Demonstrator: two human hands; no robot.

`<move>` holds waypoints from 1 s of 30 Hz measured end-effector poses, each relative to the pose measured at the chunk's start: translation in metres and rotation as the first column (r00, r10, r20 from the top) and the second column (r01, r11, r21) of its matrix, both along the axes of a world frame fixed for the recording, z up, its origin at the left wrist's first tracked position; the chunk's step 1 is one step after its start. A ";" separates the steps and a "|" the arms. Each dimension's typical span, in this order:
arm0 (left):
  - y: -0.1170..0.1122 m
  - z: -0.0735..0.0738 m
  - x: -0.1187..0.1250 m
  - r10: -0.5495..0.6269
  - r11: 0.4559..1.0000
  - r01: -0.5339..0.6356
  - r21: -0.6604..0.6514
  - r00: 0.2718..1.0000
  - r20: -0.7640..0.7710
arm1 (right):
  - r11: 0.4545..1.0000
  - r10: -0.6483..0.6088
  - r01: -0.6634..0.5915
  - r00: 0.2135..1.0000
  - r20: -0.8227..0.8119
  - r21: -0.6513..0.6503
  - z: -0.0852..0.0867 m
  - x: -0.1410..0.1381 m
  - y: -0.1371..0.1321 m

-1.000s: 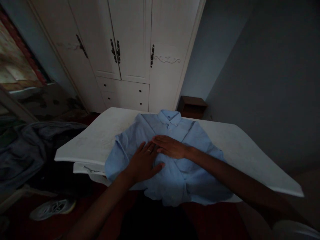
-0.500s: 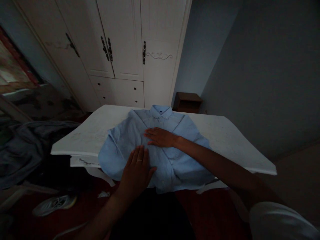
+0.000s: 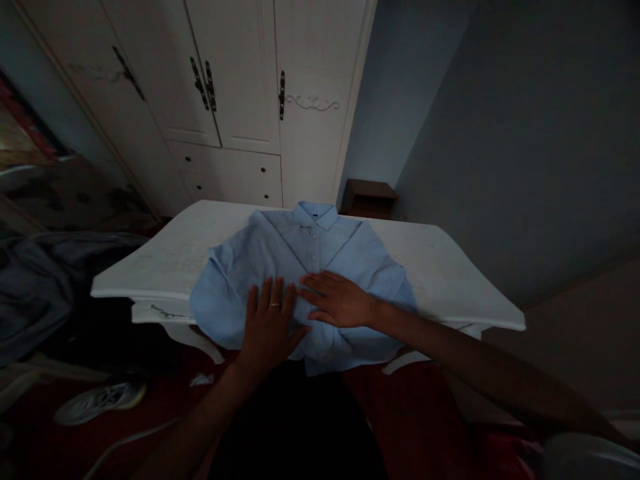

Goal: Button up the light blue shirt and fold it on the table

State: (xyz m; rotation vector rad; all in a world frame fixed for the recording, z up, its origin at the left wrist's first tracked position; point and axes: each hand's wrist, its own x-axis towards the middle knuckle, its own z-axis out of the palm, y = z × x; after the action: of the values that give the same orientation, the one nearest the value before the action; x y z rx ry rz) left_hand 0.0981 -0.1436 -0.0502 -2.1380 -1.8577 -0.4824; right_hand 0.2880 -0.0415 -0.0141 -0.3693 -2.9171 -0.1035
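Observation:
A light blue button-up shirt [image 3: 280,260] lies face up on a white table [image 3: 450,273], collar at the far side, its lower hem hanging over the near edge. My left hand [image 3: 270,323] lies flat on the lower front of the shirt, fingers stretched out, a ring on one finger. My right hand [image 3: 337,300] rests flat beside it on the shirt's middle, fingers pointing left. Neither hand holds anything.
A white wardrobe [image 3: 240,93] with doors and drawers stands behind the table. A small brown nightstand [image 3: 369,197] sits in the corner. Dark clothes [image 3: 45,280] are heaped at left. A sneaker [image 3: 93,402] lies on the red floor.
My right hand has slid down the shirt toward me and now lies next to my left hand. The view has shifted back a little, so the table sits higher.

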 end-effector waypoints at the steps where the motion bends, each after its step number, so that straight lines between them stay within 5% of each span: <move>1: 0.000 0.001 -0.003 -0.006 1.000 0.006 -0.002 1.000 0.004 | 1.000 -0.003 0.003 1.000 0.001 -0.011 -0.001 0.002 0.001; 13: -0.011 0.030 -0.077 0.174 0.985 -0.173 -0.023 0.984 0.044 | 0.994 0.030 -0.028 0.999 0.025 -0.106 0.000 0.008 0.007; 20: 0.028 0.058 -0.126 0.378 0.926 -0.371 -0.075 0.917 0.127 | 0.996 0.039 -0.037 0.999 0.023 -0.087 0.010 0.000 0.009; 26: 0.065 0.050 -0.161 0.404 0.915 -0.375 -0.150 0.860 0.310 | 0.994 -0.012 0.007 0.999 -0.040 -0.109 0.014 -0.011 0.011; 30: 0.076 0.039 -0.183 0.267 0.963 -0.224 -0.146 0.761 0.591 | 0.990 -0.023 0.011 0.996 -0.085 -0.143 0.009 -0.009 0.012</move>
State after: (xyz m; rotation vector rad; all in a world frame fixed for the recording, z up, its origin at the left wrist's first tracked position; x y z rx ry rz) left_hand -0.0844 -0.0680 -0.0110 -1.8543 -2.4743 -1.1709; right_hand 0.2792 -0.0298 -0.0052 -0.4106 -2.8433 0.1170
